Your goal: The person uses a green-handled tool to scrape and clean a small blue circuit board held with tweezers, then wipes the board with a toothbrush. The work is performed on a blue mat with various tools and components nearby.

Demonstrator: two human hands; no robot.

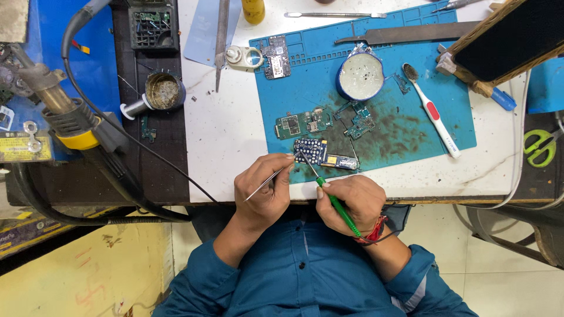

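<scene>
Tweezers [267, 181] sit pinched in the left hand [262, 188]. Right hand [348, 201] fingers grip a green-handled tool [333, 202]; both tips meet the small circuit board [311, 150] just beyond the fingertips.

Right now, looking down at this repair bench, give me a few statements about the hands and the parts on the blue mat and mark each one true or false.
1. The left hand holds thin metal tweezers pointed at the small circuit board. True.
2. The right hand holds a toothbrush. False: it holds a green-handled probe; the white toothbrush lies untouched on the blue mat.
3. The small circuit board lies near the mat's front edge. True.
4. The round tin sits on the bare white table. False: it sits on the blue mat.
5. The green scissors lie between the two hands. False: they lie far off at the bench's right side.
</scene>
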